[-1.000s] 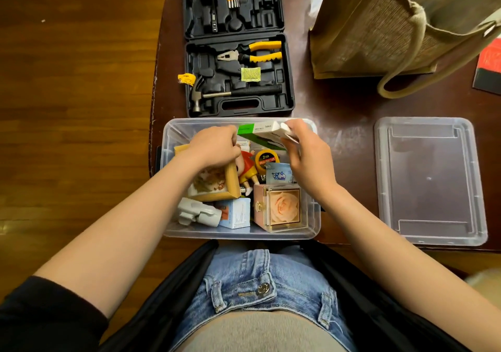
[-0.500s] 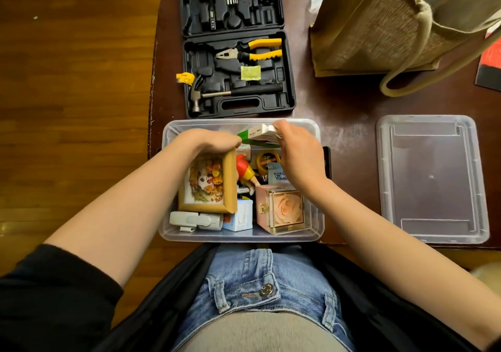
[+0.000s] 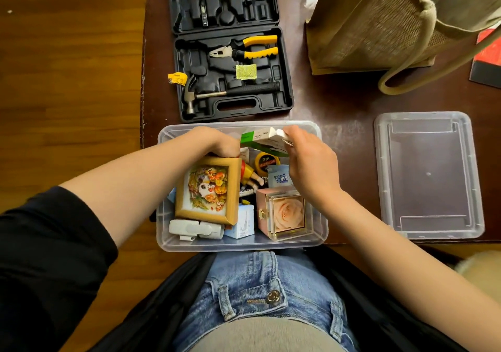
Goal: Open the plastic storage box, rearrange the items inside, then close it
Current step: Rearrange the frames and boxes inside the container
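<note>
The clear plastic storage box (image 3: 322, 232) stands open at the table's near edge, against my lap. Its lid (image 3: 427, 175) lies flat on the table to the right. My left hand (image 3: 214, 141) grips the far edge of a wooden picture frame (image 3: 207, 189), which stands tilted in the box's left half. My right hand (image 3: 309, 159) holds a green and white carton (image 3: 261, 138) above the box's far side. Inside also lie a pink rose box (image 3: 284, 213), a yellow tape measure (image 3: 264, 161), a small blue carton (image 3: 244, 224) and a white device (image 3: 193, 228).
An open black tool case (image 3: 230, 50) with pliers and a hammer lies just behind the box. A jute bag (image 3: 379, 20) stands at the back right, a red and black item (image 3: 488, 58) at the far right edge. The wooden floor (image 3: 67, 80) lies to the left.
My left hand has tipped the picture frame up, so its picture now faces me. The carton in my right hand stays over the box's far side.
</note>
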The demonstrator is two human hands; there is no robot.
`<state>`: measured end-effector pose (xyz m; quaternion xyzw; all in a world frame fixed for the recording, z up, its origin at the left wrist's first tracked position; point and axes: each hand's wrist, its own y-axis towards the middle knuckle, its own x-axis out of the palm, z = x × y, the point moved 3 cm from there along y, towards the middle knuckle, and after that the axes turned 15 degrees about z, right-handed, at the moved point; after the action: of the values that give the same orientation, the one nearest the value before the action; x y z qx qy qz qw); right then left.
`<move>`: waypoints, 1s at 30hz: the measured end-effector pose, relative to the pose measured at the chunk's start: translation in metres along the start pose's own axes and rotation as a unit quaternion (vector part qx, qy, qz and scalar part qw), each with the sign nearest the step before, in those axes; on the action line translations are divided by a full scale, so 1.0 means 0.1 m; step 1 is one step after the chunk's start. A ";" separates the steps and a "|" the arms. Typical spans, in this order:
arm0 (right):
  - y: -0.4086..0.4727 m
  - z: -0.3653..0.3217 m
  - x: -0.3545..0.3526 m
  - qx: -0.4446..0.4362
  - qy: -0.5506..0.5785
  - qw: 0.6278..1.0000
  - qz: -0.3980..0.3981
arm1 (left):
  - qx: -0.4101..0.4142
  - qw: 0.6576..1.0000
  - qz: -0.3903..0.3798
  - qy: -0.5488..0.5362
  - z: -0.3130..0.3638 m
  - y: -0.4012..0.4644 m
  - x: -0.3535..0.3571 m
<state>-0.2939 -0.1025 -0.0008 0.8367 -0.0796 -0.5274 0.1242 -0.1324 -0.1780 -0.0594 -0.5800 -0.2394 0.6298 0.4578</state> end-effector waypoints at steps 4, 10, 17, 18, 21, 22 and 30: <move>0.02 0.00 0.04 0.007 -0.015 1.000 -0.005 | -0.006 1.000 -0.006 0.007 0.00 0.02 0.02; 0.06 -0.04 0.11 -0.016 -0.010 1.000 0.022 | -0.008 0.999 0.029 -0.031 -0.06 0.01 0.02; 0.15 -0.08 0.25 -0.074 -0.004 0.997 0.020 | -0.019 0.995 0.037 -0.092 -0.09 -0.02 0.04; 0.16 -0.09 0.25 -0.082 -0.007 0.996 0.021 | -0.024 0.995 0.039 -0.094 -0.10 -0.01 0.05; 0.12 -0.08 0.24 -0.101 -0.022 0.995 0.007 | -0.043 0.993 0.047 -0.102 -0.12 -0.01 0.06; 0.10 -0.06 0.24 -0.103 -0.028 0.994 0.001 | -0.050 0.992 0.047 -0.109 -0.12 -0.01 0.06; 0.06 -0.07 0.35 -0.060 -0.038 0.993 -0.091 | -0.049 0.992 0.054 -0.098 -0.08 -0.01 0.06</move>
<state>-0.2728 -0.1164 -0.0270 0.8107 0.0240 -0.5719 0.1228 -0.1238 -0.1747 -0.0635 -0.5490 -0.2823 0.6950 0.3686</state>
